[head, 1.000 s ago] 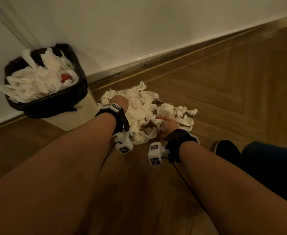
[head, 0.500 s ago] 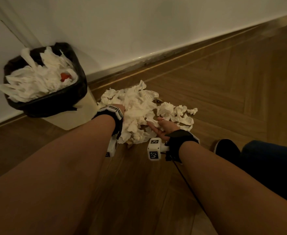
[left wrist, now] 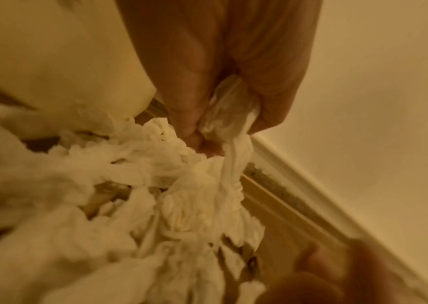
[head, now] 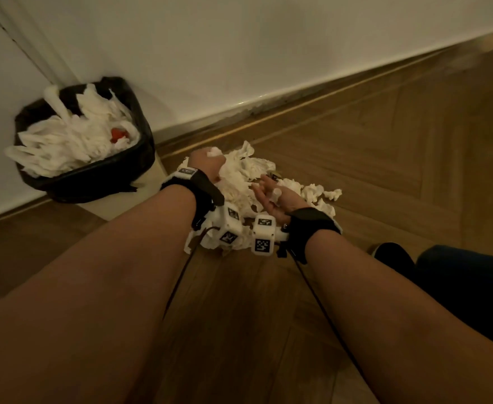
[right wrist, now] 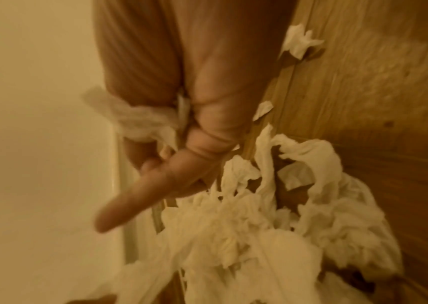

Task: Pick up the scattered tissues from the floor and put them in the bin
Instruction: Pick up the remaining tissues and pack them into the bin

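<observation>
A heap of crumpled white tissues [head: 248, 176] lies on the wooden floor beside the bin [head: 114, 173], which has a black liner and is piled high with tissues. My left hand [head: 207, 161] is at the heap's left side. In the left wrist view the left hand [left wrist: 223, 115] has its fingers curled round a wad, and a bundle of tissues [left wrist: 181, 185] hangs below it. My right hand [head: 268, 191] is against the heap's right side. In the right wrist view the right hand [right wrist: 181, 127] pinches a tissue scrap [right wrist: 135, 119] between curled fingers while one finger points out straight.
Several loose tissues [head: 321, 193] lie on the floor right of the hands. A red item [head: 118, 134] shows among the bin's tissues. The white wall and skirting board [head: 297, 103] run behind. A dark shoe [head: 391, 255] and trouser leg [head: 467, 287] are at the right.
My left hand has moved from the heap's near side up over it and closed on a wad. The right hand has turned its palm toward the heap and the wrists have come together.
</observation>
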`<state>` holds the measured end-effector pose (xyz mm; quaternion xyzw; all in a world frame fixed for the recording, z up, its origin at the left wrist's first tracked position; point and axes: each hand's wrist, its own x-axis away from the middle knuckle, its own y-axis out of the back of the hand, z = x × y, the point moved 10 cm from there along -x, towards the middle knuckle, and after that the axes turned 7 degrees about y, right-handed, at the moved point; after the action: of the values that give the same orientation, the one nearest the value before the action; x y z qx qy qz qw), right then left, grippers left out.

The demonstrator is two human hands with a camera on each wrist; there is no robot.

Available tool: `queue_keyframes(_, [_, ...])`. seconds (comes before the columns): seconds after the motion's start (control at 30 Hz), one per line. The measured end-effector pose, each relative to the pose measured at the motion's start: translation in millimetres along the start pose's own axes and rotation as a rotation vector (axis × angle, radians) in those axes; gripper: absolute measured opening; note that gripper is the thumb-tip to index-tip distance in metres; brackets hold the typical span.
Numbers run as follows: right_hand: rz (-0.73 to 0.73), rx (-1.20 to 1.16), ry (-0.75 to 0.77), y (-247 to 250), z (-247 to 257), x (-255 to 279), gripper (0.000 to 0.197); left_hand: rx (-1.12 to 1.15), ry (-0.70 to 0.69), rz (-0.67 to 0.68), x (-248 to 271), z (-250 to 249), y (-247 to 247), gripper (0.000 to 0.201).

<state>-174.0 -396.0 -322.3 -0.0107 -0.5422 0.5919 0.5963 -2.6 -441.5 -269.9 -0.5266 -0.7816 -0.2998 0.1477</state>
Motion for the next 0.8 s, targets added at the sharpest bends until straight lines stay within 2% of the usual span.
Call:
queue_keyframes(0.1, [0.069, 0.044, -0.027, -14, 1, -1, 0.035, 0.349, 0.101, 0.098, 1, 2, -5, 0.038])
queue_keyframes(0.2, [0.097, 0.092, -0.067, -18, -6, -1, 0.027, 0.601, 0.123, 0.113, 4, -2, -3, 0.037])
queue_keyframes(0.27, [0.099, 0.178, -0.034, -19, -6, -3, 0.028, 0.570, 0.118, 0.100, 7, -4, -2, 0.035])
queue_keyframes(0.4, [0.010, 0.322, 0.032, -20, 4, -11, 0.052, 0.530, 0.140, 0.179, 11, -16, -3, 0.026])
queue_keyframes(0.5, [-0.017, 0.310, 0.057, -41, 12, -15, 0.037, 0.444, 0.084, 0.182, 19, -39, 4, 0.032])
queue_keyframes(0.57, [0.001, 0.363, 0.101, -66, 18, -17, 0.034, 0.393, 0.020, 0.105, 23, -61, 21, 0.036])
queue_keyframes(0.63, [0.005, 0.524, 0.178, -96, 26, -20, 0.033, 0.185, -0.057, 0.000, 28, -84, 40, 0.034])
queue_keyframes(0.73, [0.078, 0.795, 0.361, -152, 38, -20, 0.038, 0.104, -0.123, -0.129, 34, -114, 68, 0.010])
queue_keyframes(0.8, [0.112, 0.866, 0.492, -188, 45, -16, 0.036, -0.090, -0.224, -0.188, 41, -137, 85, 0.023])
